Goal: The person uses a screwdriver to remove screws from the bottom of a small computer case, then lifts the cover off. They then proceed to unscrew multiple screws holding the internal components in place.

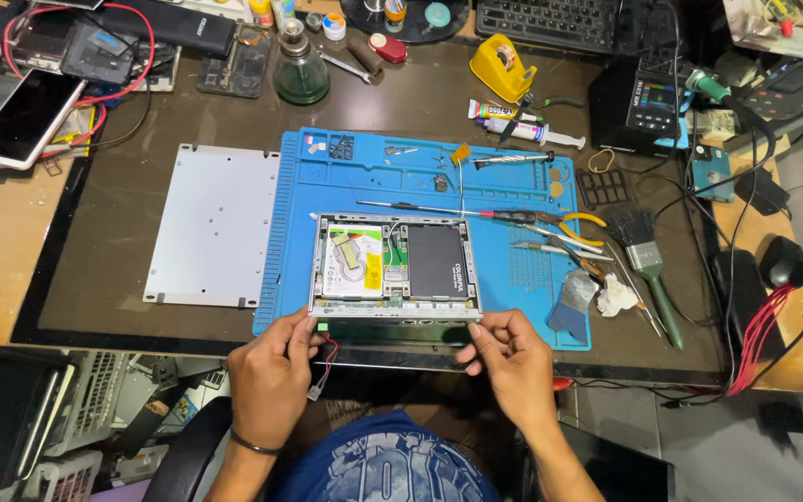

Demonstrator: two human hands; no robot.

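An opened small computer (394,265) on the blue mat (532,177) is gripped at its near corners. The left hand (271,376) is pinched shut on the left corner, beside a red-and-black wire (325,364); the right hand (511,358) is closed on the right corner. A grey cover plate (214,223) is laid on the worktop (123,279) to the left.

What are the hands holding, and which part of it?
Both hands hold the open computer box by its near edge. The left hand grips the near left corner, by a small red and black wire; the right hand grips the near right corner.
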